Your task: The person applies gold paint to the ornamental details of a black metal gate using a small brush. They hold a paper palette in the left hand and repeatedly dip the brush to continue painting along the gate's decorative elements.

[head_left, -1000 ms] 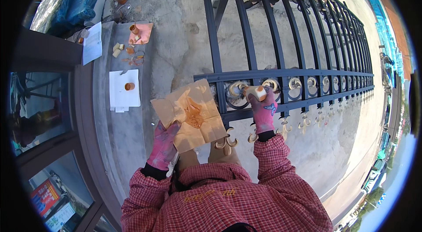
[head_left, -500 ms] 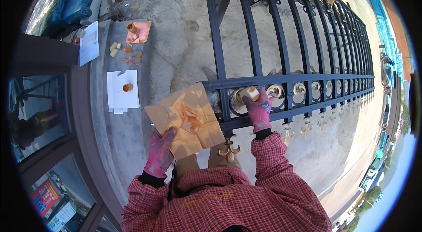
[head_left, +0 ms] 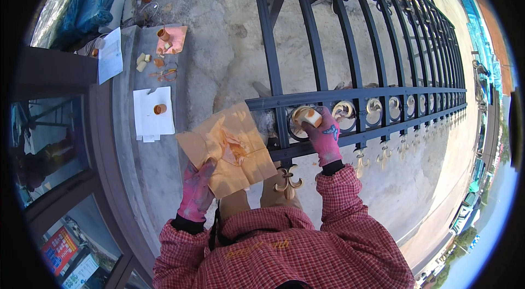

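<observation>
A black iron gate panel (head_left: 350,94) lies flat on concrete, with gold-painted scroll rings and fleur tips along its near rail. My right hand (head_left: 324,137), in a pink glove, presses a small pale sponge (head_left: 310,117) onto a gold ring (head_left: 298,125) between the two cross rails. My left hand (head_left: 197,190), also pink-gloved, holds a tan cardboard sheet (head_left: 229,146) by its near edge. The sheet is smeared with gold-orange paint in the middle. My knees show under the cardboard, beside a gold fleur tip (head_left: 288,179).
On a grey stone ledge (head_left: 123,141) at left lie white paper with a small orange cup (head_left: 159,109), a pink sheet with another cup (head_left: 163,34), sponge pieces (head_left: 143,61) and a white paper (head_left: 111,55). A blue tarp (head_left: 87,1) lies farther off. Glass panels border the left.
The cardboard has shifted slightly left and nearer to me. My right hand stays on the gold ring, moving the sponge a little along it.
</observation>
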Demonstrator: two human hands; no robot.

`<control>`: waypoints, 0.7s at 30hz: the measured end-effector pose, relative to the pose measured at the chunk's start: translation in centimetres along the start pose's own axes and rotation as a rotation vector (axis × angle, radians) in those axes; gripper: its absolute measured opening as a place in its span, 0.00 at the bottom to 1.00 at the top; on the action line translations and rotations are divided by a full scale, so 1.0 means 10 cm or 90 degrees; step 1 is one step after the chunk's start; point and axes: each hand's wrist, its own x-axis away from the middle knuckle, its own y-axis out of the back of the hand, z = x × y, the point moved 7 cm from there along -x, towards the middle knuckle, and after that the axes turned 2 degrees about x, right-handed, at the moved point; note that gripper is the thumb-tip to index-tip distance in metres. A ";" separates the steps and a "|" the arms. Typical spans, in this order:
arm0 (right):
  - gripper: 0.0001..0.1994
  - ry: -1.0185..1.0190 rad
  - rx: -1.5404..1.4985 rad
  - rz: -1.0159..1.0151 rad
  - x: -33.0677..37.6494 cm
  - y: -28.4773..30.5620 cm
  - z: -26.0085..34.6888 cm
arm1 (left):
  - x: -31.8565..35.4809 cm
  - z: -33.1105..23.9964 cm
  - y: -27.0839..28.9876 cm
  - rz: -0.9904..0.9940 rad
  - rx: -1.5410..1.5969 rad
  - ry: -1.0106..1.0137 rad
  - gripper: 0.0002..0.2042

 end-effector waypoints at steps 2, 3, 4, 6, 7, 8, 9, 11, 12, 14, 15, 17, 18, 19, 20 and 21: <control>0.19 0.059 0.060 0.037 0.01 -0.09 -0.01 | 0.01 0.01 -0.03 -0.019 0.009 0.007 0.20; 0.19 0.066 0.119 0.047 0.04 -0.03 0.11 | 0.02 0.00 -0.01 -0.020 0.006 -0.003 0.20; 0.19 0.010 0.077 0.061 0.09 0.08 0.16 | 0.01 0.02 0.01 -0.020 0.002 -0.013 0.20; 0.18 -0.035 -0.038 0.027 0.26 0.31 0.17 | 0.03 0.06 0.06 -0.017 0.008 -0.014 0.20; 0.18 -0.022 -0.114 -0.017 0.35 0.39 0.20 | 0.05 0.06 0.08 -0.019 0.015 -0.015 0.20; 0.17 -0.027 -0.154 -0.011 0.43 0.48 0.34 | 0.08 0.05 0.07 -0.018 0.023 -0.014 0.20; 0.17 -0.019 -0.224 0.005 0.52 0.52 0.44 | 0.08 0.07 0.07 -0.010 0.033 -0.011 0.20; 0.18 -0.006 -0.363 0.034 0.71 0.53 0.66 | 0.09 0.12 0.07 0.015 0.035 -0.003 0.21; 0.20 0.102 -0.272 0.012 0.77 0.57 0.90 | 0.10 0.12 0.03 0.031 0.028 0.003 0.21; 0.24 0.232 -0.101 0.021 0.93 0.55 1.27 | 0.13 0.14 -0.02 0.061 0.014 0.001 0.22; 0.25 0.301 -0.051 0.021 1.01 0.49 1.40 | 0.13 0.19 0.00 0.068 0.005 -0.006 0.22; 0.27 0.331 0.085 0.121 1.09 0.36 1.53 | 0.15 0.24 0.01 0.081 -0.013 -0.003 0.22; 0.27 0.317 0.109 0.122 1.15 0.39 1.50 | 0.16 0.22 0.01 0.087 -0.022 0.006 0.22; 0.27 0.296 0.100 0.073 1.20 0.51 1.42 | 0.19 0.21 0.02 0.091 -0.032 0.015 0.23; 0.26 0.203 0.030 0.056 1.23 0.59 1.18 | 0.22 0.19 0.07 0.069 -0.027 0.013 0.22; 0.24 0.110 -0.040 0.036 1.29 0.62 0.90 | 0.22 0.16 0.14 0.047 -0.024 0.011 0.21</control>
